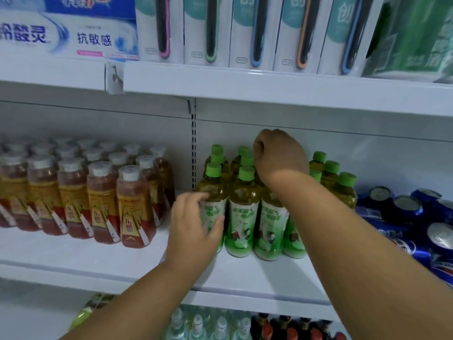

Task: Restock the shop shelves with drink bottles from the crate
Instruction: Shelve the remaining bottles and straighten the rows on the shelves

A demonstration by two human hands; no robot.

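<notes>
Several green-capped tea bottles (241, 217) with green labels stand in rows on the middle shelf (137, 256). My left hand (193, 227) grips the front-left bottle (213, 192) around its label. My right hand (277, 155) reaches over the rows with its fingers curled down around the top of a bottle further back; that bottle is mostly hidden under the hand. The crate is out of view.
Several red-and-yellow drink bottles (133, 207) fill the shelf's left half. Blue cans (416, 217) lie at the right. Toothpaste boxes (63, 35) and toothbrush packs (255, 30) sit on the shelf above; more bottles (220, 325) stand below.
</notes>
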